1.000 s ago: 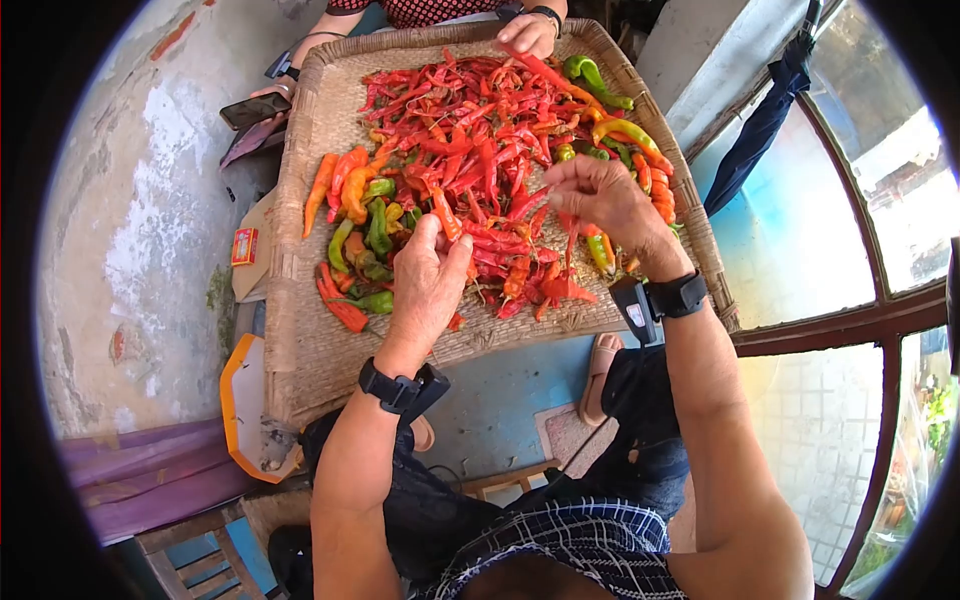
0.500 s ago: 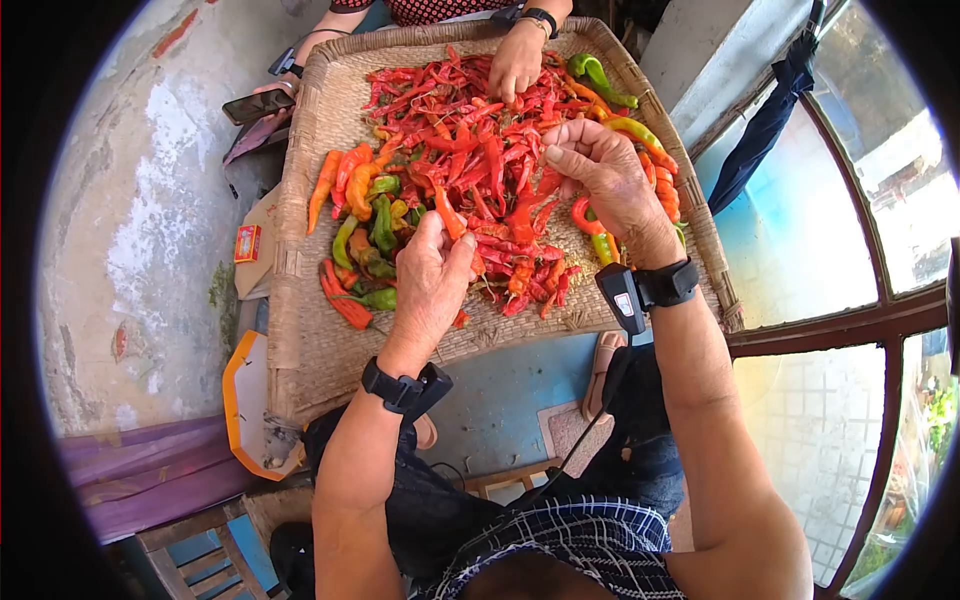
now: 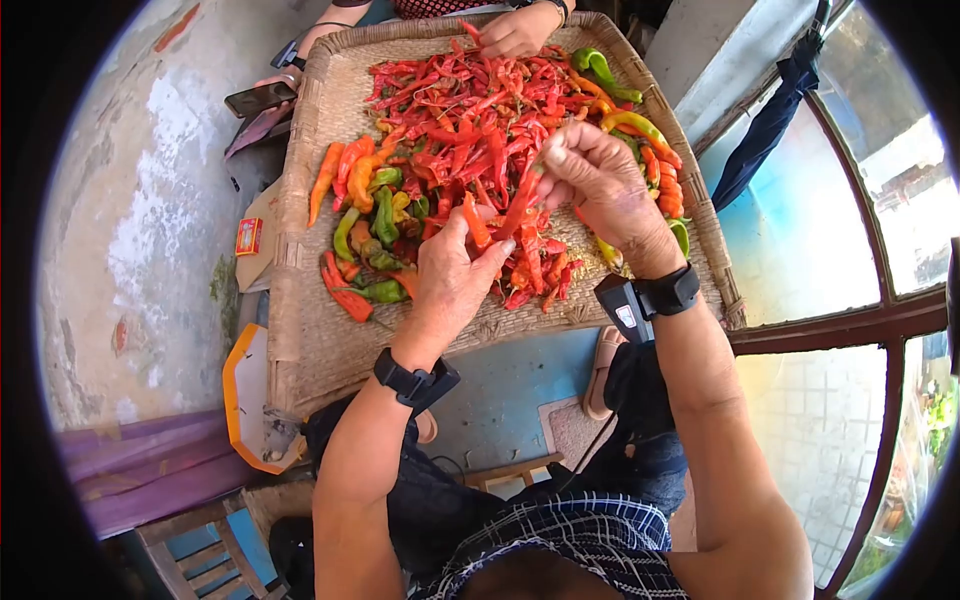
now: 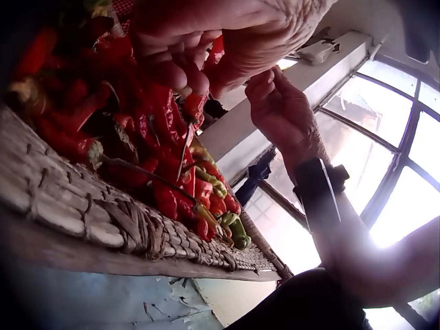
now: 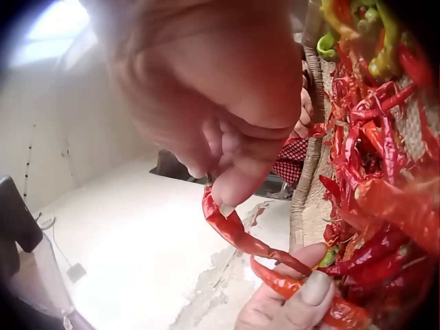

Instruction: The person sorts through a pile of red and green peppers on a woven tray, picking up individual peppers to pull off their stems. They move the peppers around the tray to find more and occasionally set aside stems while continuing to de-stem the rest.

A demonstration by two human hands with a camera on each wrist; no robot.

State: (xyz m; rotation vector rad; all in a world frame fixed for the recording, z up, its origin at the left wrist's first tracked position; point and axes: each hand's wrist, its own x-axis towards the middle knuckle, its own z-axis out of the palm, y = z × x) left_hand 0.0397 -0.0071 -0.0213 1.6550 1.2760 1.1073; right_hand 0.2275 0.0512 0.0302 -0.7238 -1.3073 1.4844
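Woven tray (image 3: pixel 300 330) is loaded with a red chili heap (image 3: pixel 460 130), and a greener pile (image 3: pixel 375 225) sits off to its left side. Someone else's hand (image 3: pixel 515 30) is picking at the far edge. Both hands are raised over the heap: right hand (image 3: pixel 595 180) pinches the top of a long red chili (image 3: pixel 522 205), left hand (image 3: pixel 450 275) grips its lower end plus an orange one (image 3: pixel 475 220).

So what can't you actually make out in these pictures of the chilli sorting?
- Head view: the second person across the woven tray is cut off by the top edge; only a hand shows.
- Left wrist view: the left hand is close and dark, so its grip is unclear.
- Right wrist view: the right hand is blurred and overexposed; the red chilli it pinches shows.
- Head view: printing on the small red box is too small.
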